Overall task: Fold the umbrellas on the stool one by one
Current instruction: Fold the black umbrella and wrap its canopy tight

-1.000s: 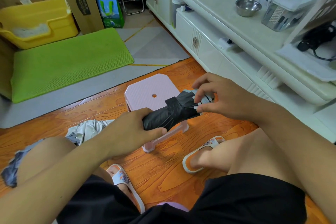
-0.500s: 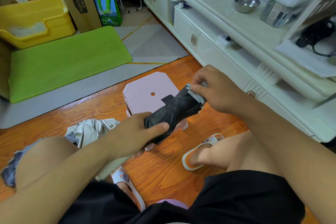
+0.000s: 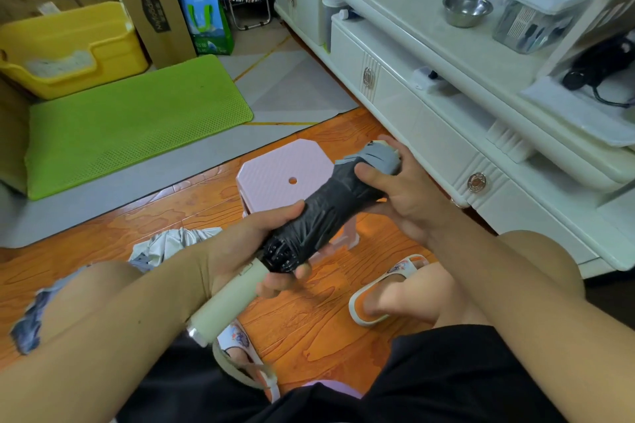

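Both hands hold a rolled black umbrella point(image 3: 326, 216) tilted in the air above the pink stool point(image 3: 275, 175), left hand point(image 3: 254, 247) wrapped around its lower end by the cream handle point(image 3: 226, 299), right hand point(image 3: 395, 189) gripping the grey top end, another umbrella point(image 3: 165, 244) crumpled on the floor.

Part of the pink stool point(image 3: 275, 175) was hidden behind the rolled black umbrella point(image 3: 323, 213). The grey umbrella point(image 3: 171, 244) on the floor was largely covered by the left forearm. The cardboard box's point(image 3: 151, 0) label was blurred beyond reading.
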`<action>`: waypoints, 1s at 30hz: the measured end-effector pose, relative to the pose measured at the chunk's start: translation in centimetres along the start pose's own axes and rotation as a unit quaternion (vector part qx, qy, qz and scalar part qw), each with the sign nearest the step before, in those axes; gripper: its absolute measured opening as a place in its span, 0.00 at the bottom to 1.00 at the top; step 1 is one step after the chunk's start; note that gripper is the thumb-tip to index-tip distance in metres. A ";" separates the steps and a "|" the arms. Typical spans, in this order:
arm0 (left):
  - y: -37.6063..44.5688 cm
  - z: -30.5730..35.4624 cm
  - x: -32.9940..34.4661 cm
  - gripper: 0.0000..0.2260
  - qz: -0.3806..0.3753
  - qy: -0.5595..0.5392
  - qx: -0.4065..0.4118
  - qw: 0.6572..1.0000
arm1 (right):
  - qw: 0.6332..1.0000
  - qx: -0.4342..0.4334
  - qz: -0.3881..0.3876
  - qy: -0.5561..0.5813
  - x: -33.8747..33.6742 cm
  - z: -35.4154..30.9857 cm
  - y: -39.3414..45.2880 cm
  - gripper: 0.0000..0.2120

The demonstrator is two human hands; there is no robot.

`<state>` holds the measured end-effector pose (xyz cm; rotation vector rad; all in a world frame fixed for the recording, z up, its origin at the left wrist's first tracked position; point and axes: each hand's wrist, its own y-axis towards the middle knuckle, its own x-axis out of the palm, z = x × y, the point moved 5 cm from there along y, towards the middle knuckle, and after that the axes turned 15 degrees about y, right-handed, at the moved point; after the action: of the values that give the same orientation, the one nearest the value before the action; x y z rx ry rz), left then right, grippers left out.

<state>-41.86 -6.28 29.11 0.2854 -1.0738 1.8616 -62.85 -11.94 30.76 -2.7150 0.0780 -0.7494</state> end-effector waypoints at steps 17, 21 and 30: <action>-3.0 1.7 2.8 0.13 0.625 0.612 0.290 0.388 | 0.981 -0.152 0.102 0.071 -1.8 -1.4 -1.1 0.32; -3.0 2.4 2.9 0.08 0.663 0.568 0.303 0.382 | 0.979 -0.162 0.102 0.077 -1.3 -1.5 -1.4 0.33; -2.4 3.7 2.1 0.07 0.609 0.639 0.264 0.389 | 0.976 -0.184 0.095 0.073 -0.3 -1.6 -2.1 0.33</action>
<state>-41.85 -7.48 33.88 -1.8676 0.8288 2.4687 -64.03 -10.35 32.55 -2.9286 0.5545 -0.9553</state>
